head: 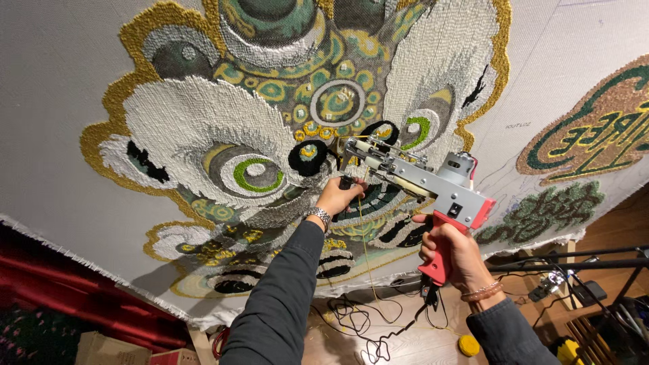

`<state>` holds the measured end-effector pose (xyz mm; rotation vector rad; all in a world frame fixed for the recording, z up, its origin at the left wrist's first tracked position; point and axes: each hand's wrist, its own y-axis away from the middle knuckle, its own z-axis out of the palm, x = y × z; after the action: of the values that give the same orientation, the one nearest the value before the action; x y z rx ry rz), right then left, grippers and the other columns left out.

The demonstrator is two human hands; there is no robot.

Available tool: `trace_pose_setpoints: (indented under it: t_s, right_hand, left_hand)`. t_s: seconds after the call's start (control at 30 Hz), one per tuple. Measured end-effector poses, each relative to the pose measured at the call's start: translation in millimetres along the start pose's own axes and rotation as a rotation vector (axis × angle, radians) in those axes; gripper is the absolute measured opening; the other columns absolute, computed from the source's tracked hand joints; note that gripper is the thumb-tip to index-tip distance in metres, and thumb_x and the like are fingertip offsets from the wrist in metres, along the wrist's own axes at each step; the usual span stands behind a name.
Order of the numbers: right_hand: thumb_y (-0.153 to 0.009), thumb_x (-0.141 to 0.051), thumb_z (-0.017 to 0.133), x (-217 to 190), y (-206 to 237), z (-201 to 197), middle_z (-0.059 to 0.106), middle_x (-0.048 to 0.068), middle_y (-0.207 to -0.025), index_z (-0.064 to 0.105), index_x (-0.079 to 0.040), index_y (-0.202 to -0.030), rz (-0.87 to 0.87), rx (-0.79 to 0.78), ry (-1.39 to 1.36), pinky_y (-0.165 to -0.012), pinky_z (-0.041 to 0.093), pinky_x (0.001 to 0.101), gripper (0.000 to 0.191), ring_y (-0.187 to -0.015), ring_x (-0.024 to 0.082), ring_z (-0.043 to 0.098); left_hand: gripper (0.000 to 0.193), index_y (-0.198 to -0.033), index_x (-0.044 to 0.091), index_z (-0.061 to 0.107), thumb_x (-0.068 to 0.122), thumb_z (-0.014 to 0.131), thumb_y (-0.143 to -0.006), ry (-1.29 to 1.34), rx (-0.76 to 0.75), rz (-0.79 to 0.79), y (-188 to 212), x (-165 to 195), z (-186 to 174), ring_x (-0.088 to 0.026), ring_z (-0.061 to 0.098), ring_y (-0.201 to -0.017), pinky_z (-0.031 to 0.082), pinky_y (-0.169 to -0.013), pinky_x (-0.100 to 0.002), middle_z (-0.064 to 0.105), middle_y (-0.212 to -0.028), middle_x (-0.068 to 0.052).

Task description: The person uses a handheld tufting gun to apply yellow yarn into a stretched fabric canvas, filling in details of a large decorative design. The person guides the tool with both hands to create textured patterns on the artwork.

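A large stretched grey cloth (61, 81) carries a tufted lion-like face (284, 115) in white, green, gold and black yarn. My right hand (454, 255) grips the red handle of a grey metal tufting gun (419, 177), whose tip presses on the cloth near a black-and-yellow patch. My left hand (340, 196), with a metal watch at the wrist, holds the gun's black front handle close to the cloth. A thin yellow yarn (368, 250) hangs from the gun toward the floor.
A second tufted green and gold design (595, 135) sits at the right of the cloth. Below are black cables (368, 324) on the wooden floor, a yellow yarn ball (468, 345), black stand bars (574, 260), cardboard boxes (108, 350) and red fabric (61, 290).
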<state>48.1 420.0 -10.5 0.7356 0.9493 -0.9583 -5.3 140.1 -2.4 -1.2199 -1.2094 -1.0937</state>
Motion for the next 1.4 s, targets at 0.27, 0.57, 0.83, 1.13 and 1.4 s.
trace_pose_setpoints:
  t_s: [0.27,0.57,0.83,1.13,1.4]
  right_hand:
    - [-0.088,-0.011,0.050,0,-8,16,0.055,0.007,-0.072,0.061,0.013,-0.118,-0.084,-0.008,0.024,-0.054,0.043,0.0318,0.040,-0.057,0.016,0.049]
    - [-0.089,-0.020,0.047,-15,9,24,0.050,0.003,-0.059,0.065,0.000,-0.127,0.032,0.028,0.168,-0.044,0.046,0.0334,0.047,-0.051,0.014,0.049]
    - [-0.091,-0.013,0.052,-6,2,17,0.055,0.007,-0.059,0.067,0.004,-0.122,-0.068,0.057,0.205,-0.041,0.041,0.0300,0.039,-0.049,0.015,0.051]
    - [-0.090,-0.012,0.067,13,-15,10,0.063,0.005,-0.068,0.066,0.005,-0.105,-0.148,0.139,0.373,-0.044,0.049,0.0325,0.023,-0.051,0.016,0.059]
    - [-0.089,-0.014,0.068,16,-20,7,0.067,0.005,-0.072,0.069,0.000,-0.103,-0.204,0.136,0.434,-0.048,0.049,0.0305,0.020,-0.055,0.014,0.062]
  left_hand:
    - [0.014,-0.097,0.005,0.073,0.017,0.072,-0.089,-0.120,-0.024,-0.108,-3,21,-9,-0.008,0.073,-0.077,0.049,-0.043,-0.026,0.078,-0.093,-0.002]
    - [0.012,-0.095,0.005,0.076,0.014,0.070,-0.088,-0.176,-0.048,-0.159,-2,23,-7,-0.008,0.071,-0.073,0.049,-0.044,-0.027,0.079,-0.091,-0.003]
    - [0.022,-0.089,0.009,0.079,0.030,0.076,-0.086,-0.312,0.134,-0.046,9,25,-5,-0.014,0.064,-0.061,0.055,-0.054,-0.033,0.076,-0.081,-0.005]
    - [0.036,-0.083,0.009,0.078,0.044,0.073,-0.086,-0.693,0.421,0.117,4,21,-17,-0.033,0.072,-0.071,0.057,-0.066,-0.044,0.075,-0.077,-0.013]
    - [0.035,-0.079,0.007,0.076,0.040,0.070,-0.088,-0.684,0.386,0.018,3,18,-17,-0.033,0.071,-0.064,0.054,-0.060,-0.044,0.074,-0.070,-0.013]
